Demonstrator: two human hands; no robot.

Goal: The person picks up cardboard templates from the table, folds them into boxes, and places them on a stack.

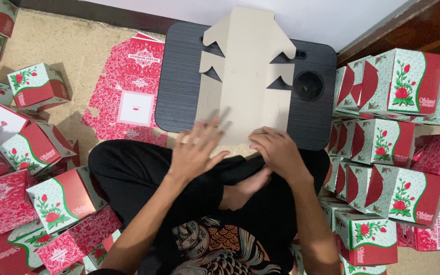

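Flat carton blank [245, 76] lay printed-side down on the surface [179, 86]; your right hand [276, 150] pressed its near edge, left hand [197, 150] open, blurred, holding nothing; blank likely to skid or crease crooked.

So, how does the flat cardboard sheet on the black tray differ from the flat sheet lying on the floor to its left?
The sheet on the black tray shows a plain beige side, while the sheet on the floor shows a red patterned print with a white square. The tray sheet lies raised on the black tray; the floor sheet lies on the floor. The right hand rests on the tray sheet's near edge; no hand touches the floor sheet. Both are unfolded box blanks.
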